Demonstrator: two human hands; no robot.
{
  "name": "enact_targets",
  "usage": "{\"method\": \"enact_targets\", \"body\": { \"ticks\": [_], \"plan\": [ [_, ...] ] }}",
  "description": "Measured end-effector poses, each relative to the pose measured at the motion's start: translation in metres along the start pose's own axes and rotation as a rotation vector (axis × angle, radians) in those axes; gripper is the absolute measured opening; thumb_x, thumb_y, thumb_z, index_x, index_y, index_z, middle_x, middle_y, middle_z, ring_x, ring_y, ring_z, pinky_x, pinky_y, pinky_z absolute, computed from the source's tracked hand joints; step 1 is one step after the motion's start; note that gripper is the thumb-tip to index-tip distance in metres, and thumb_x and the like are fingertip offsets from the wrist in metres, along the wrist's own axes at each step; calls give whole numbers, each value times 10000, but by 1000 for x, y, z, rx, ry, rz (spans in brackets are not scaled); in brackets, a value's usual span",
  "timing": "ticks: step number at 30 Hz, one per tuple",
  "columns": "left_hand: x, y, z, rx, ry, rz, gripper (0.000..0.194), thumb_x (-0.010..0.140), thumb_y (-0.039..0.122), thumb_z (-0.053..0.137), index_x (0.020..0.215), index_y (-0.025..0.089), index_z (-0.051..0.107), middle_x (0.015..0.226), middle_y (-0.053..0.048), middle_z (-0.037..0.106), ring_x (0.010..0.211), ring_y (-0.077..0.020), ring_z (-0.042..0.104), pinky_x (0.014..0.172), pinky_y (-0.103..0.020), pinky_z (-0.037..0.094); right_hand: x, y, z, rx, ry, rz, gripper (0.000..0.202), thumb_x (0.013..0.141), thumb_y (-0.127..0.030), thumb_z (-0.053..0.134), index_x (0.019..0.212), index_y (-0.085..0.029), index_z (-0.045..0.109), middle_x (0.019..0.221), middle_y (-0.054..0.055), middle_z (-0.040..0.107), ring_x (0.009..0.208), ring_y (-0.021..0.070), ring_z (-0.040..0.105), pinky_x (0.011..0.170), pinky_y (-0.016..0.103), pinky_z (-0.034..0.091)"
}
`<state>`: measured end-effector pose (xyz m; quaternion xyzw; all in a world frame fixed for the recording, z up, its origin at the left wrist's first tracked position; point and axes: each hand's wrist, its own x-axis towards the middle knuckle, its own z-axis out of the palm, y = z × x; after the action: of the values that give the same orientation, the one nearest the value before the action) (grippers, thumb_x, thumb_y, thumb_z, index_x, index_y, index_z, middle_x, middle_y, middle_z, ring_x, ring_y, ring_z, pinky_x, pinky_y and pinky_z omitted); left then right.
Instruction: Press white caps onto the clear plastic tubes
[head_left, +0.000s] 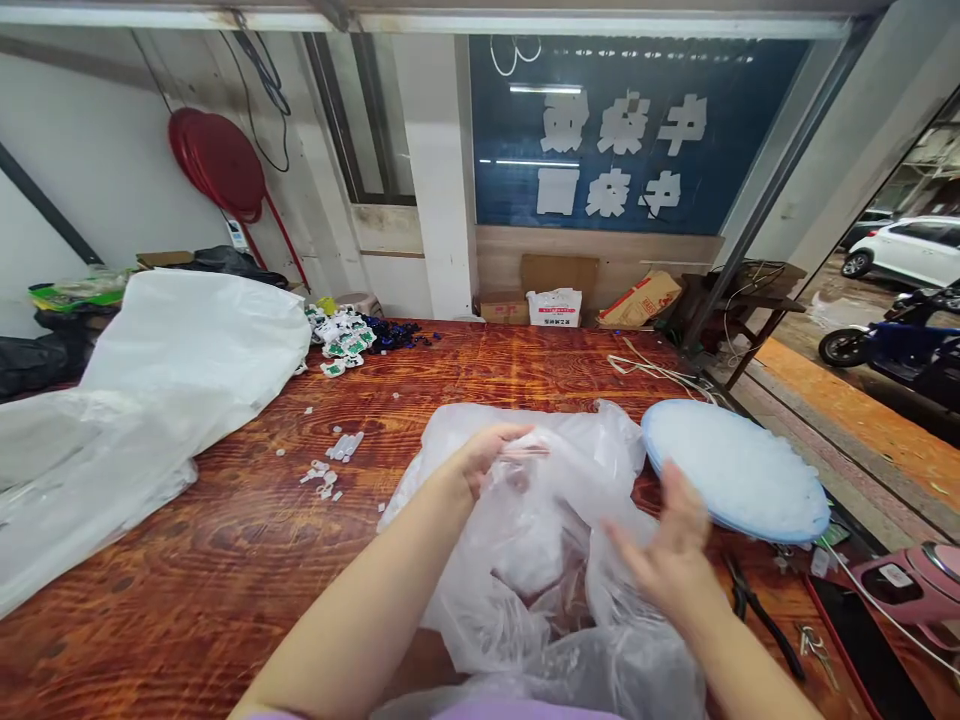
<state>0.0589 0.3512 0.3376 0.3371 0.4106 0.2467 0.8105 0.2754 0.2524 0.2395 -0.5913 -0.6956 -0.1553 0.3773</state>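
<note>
A lavender garment (525,710) is worn, glimpsed at the lower edge; matching cloth (274,715) is seen beneath the left forearm (375,590), which is left bare.

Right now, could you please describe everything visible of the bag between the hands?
The bag is large, translucent and whitish, apparently thin plastic film, heavily crumpled. It lies spread on the wooden table, beside the blue tray, its near part reaching the person's front. The left hand grips its upper part; the right hand, blurred, is open over its right side, contact unclear. Any contents cannot be identified.
</note>
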Motion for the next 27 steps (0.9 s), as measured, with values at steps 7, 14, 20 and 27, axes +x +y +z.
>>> {"method": "enact_targets", "body": {
  "ticks": [7, 14, 20, 27],
  "plan": [
    [-62, 34, 19, 226, -2, 267, 364, 699, 420, 605, 904, 123, 557, 651, 7, 580, 514, -108, 522, 510, -240, 427, 108, -42, 18, 652, -329, 284, 313, 751, -289, 354, 949, -134, 541, 984, 109, 590, 996, 229, 518, 858, 397, 400],
    [-89, 5, 12, 1365, 907, 1152, 472, 755, 317, 564, 1176, 167, 411, 1181, -127, 449, 1149, -272, 405, 969, -461, 314, 165, -52, -25, 970, -470, 409, 207, 640, -267, 441, 762, -144, 556, 705, 5, 560, 639, 110, 491, 601, 225, 394],
    [-28, -46, -5, 1756, 983, 1401, 578, 737, 233, 599, 1257, 143, 366, 1374, -225, 255, 1286, -360, 208, 989, -507, 277, 159, -95, -43, 1098, -702, 489, 184, 657, -335, 495, 709, -161, 519, 487, -73, 333, 444, 53, 274, 437, 180, 238],
    [-38, 4, -71, 1005, 774, 716, 308, 659, 114, 485, 913, 184, 645, 937, -46, 653, 921, -208, 579, 852, -314, 433, 146, -48, -53, 762, -1031, 376, 288, 678, -295, 511, 932, -161, 534, 780, 25, 549, 643, 128, 502, 554, 235, 400]
  ]
}}
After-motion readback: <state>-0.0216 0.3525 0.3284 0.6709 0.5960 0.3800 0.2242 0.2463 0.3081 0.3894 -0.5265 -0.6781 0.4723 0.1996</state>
